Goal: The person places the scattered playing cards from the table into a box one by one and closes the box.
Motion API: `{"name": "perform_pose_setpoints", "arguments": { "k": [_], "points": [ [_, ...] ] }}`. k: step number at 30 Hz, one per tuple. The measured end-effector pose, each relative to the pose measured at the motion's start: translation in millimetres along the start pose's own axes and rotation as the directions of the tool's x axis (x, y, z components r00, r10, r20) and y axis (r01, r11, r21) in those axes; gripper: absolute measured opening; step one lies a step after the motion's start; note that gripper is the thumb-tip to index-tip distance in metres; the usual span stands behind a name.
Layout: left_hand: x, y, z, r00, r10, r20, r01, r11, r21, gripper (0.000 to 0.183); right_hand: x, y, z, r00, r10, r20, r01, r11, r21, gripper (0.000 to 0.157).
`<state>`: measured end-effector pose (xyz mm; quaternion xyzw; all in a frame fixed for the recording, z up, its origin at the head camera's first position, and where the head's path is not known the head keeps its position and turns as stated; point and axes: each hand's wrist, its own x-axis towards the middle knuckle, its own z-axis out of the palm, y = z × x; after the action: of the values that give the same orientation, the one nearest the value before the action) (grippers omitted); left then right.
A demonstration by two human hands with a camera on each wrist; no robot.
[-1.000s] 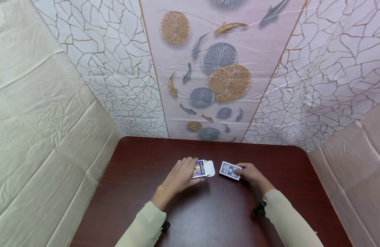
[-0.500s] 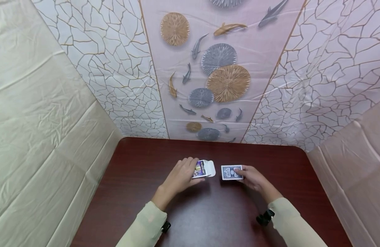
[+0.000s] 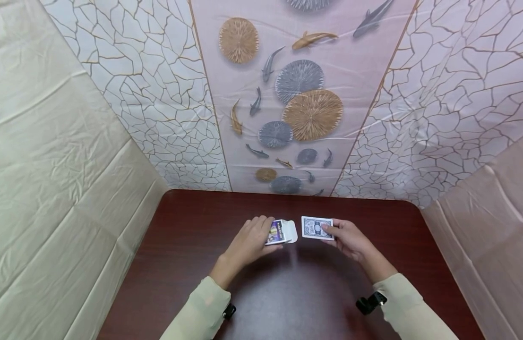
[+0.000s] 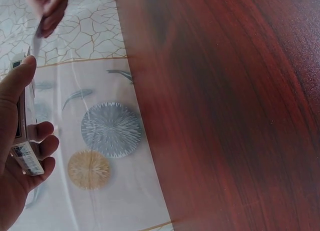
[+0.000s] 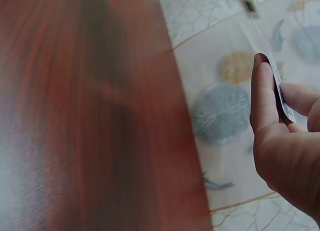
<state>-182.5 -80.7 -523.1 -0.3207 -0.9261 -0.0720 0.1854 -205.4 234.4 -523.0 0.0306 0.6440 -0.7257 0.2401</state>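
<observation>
My left hand grips a small playing card box with a purple and yellow printed face. The box's white flap stands open toward the right. In the left wrist view, the thumb presses one side of the box and the fingers curl round the other. My right hand pinches a thin stack of playing cards, blue patterned back upward, thumb on top and fingers beneath. Seen edge-on in the right wrist view, the cards point toward the box. A small gap separates cards and flap in the head view.
Both hands are above a dark reddish-brown table. Behind it hangs a patterned cloth with fish and round leaf prints. Plain pale cloth walls flank the left and right. A dark wrist camera sits on the right wrist.
My right hand has turned the cards from slanted to nearly level with the box, then raised them slightly and brought them a little left. The left hand and box have hardly moved.
</observation>
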Motion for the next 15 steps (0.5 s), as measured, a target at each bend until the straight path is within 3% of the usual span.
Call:
{"name": "perform_pose_setpoints", "arguments": {
  "k": [8,15],
  "points": [
    [0.8,0.3,1.3,1.0,0.003,-0.007,-0.003,1.0,0.005,0.074,-10.2,-22.9,18.3,0.998,-0.062,-0.006,0.062,0.998,-0.01,0.05],
    [4.5,3.4,-1.4,1.0,0.021,0.001,-0.021,0.999,0.033,0.074,-11.1,-31.2,45.8,0.992,-0.119,-0.046,0.113,0.986,-0.12,0.044]
  ]
}}
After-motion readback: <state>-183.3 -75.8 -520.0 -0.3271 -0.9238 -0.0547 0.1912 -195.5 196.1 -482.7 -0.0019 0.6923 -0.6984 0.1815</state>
